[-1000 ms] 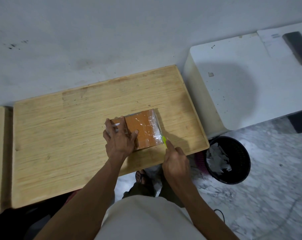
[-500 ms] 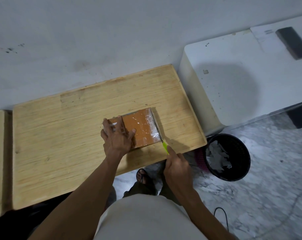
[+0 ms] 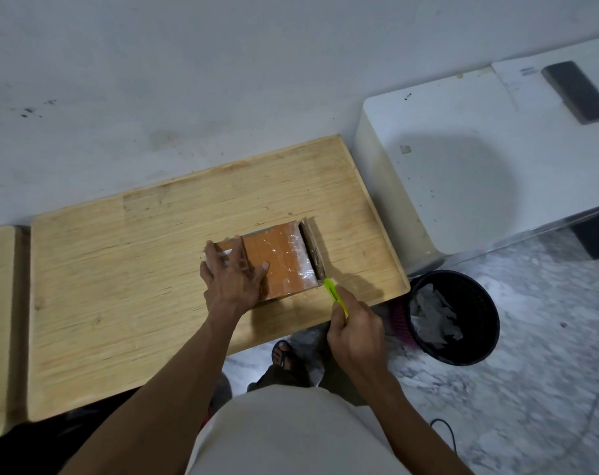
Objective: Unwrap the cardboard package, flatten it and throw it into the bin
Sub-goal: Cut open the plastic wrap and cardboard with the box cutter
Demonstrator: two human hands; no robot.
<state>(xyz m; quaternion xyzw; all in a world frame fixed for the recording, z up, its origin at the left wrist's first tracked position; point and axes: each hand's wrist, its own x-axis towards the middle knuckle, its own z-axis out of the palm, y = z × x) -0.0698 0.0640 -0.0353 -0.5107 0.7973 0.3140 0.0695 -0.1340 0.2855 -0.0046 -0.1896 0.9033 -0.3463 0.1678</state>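
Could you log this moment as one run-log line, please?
left hand presses wrapped package on table | right hand holds green cutter at package's right end | bin beside table

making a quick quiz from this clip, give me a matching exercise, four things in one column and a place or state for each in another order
Things:
1. left hand
2. right hand
3. cardboard package
4. bin

Places or states:
A. on the floor by the wooden table's right corner, crumpled wrapping inside
B. fingers spread flat, pressing down on the package
C. lying on the table, covered in clear film
D. curled round a yellow-green cutter at the package's right end

Pairs: 1-B, 2-D, 3-C, 4-A
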